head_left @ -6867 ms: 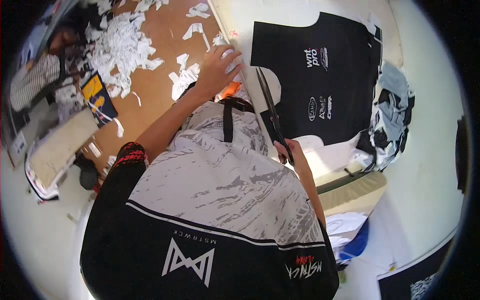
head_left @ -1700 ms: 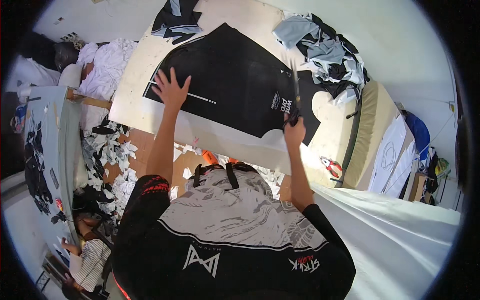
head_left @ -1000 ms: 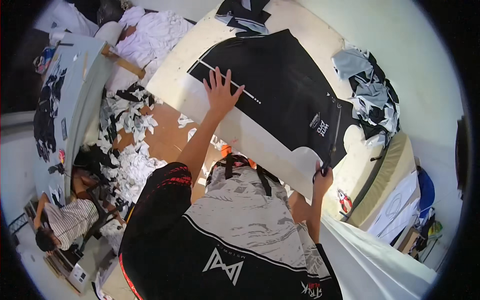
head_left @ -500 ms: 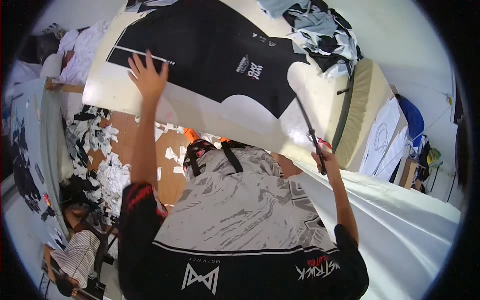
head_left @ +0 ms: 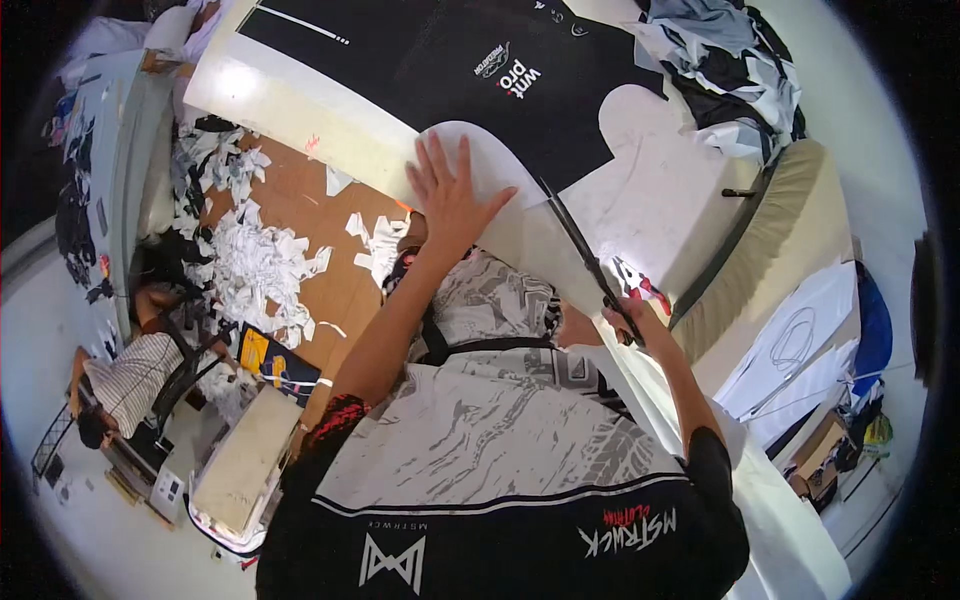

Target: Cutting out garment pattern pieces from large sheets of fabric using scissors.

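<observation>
A black fabric panel [head_left: 420,70] with white print and a pale margin lies on the white table [head_left: 650,200]. My left hand [head_left: 450,195] rests with spread fingers on the pale margin, below a curved edge of the black area. In my right hand [head_left: 640,325] is a pair of long dark scissors [head_left: 578,240]. Its blades point up and left, their tips at the pale margin near the black panel's lower corner. My right fingers are wrapped round the handles.
A heap of grey, black and white fabric scraps [head_left: 740,80] sits at the table's far right, by a beige padded cushion [head_left: 770,230]. White scraps [head_left: 260,265] litter the brown floor. A person in a striped shirt [head_left: 135,375] sits at lower left.
My left hand has moved right and nearer, from the striped end of the panel to the curved edge. The scissors' tips have shifted left to the panel's margin.
</observation>
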Motion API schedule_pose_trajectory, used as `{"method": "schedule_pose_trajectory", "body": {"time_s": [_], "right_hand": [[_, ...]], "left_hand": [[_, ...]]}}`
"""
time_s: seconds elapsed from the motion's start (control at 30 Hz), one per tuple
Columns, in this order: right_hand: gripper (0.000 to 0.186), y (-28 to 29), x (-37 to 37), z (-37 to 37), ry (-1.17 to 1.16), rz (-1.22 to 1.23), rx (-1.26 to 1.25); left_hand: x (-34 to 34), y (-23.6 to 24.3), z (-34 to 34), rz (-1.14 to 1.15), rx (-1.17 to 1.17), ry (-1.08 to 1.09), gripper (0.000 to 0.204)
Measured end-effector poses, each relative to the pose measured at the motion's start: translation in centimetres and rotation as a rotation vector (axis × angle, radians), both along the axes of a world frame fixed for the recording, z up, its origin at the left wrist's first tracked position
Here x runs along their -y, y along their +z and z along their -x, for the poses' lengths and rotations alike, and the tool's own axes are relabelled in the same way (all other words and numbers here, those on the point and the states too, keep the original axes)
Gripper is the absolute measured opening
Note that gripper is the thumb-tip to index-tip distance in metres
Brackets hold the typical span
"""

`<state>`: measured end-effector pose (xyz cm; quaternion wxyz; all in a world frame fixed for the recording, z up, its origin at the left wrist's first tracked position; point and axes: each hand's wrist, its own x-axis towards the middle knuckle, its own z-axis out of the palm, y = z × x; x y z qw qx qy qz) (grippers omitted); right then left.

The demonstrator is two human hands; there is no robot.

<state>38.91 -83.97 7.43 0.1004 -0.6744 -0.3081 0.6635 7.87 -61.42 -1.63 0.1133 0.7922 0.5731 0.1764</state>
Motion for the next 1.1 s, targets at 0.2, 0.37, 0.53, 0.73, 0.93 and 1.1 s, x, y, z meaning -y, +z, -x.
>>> {"method": "schedule_pose_trajectory", "body": {"time_s": [0.2, 0.37, 0.53, 0.73, 0.93, 1.1], "right_hand": [[0.039, -1.8, -2.6, -0.4, 0.022, 0.030, 0.003], [0.045, -4.7, -2.1, -0.6, -0.052, 0.009, -0.050], [0.043, -5.3, -2.0, 0.0, -0.028, 0.041, -0.001], [0.043, -5.3, -1.8, 0.0, -0.017, 0.029, 0.009], [0.040, -5.9, -3.6, 0.5, -0.015, 0.049, -0.056], [0.040, -3.8, -6.3, 2.7, -0.027, 0.070, -0.038]], "left_hand": [[0.7, -1.1, -2.1, 0.026, -0.062, 0.018, 0.122], [1.4, -1.5, -2.8, 0.023, -0.049, 0.007, 0.125], [1.7, -1.7, -2.3, -0.005, -0.058, 0.020, 0.125], [1.8, -2.1, -1.6, -0.030, -0.049, 0.030, 0.129], [1.9, -2.0, -1.6, -0.038, -0.002, 0.042, 0.130], [2.1, -1.9, -1.2, -0.053, 0.023, 0.056, 0.128]]}}
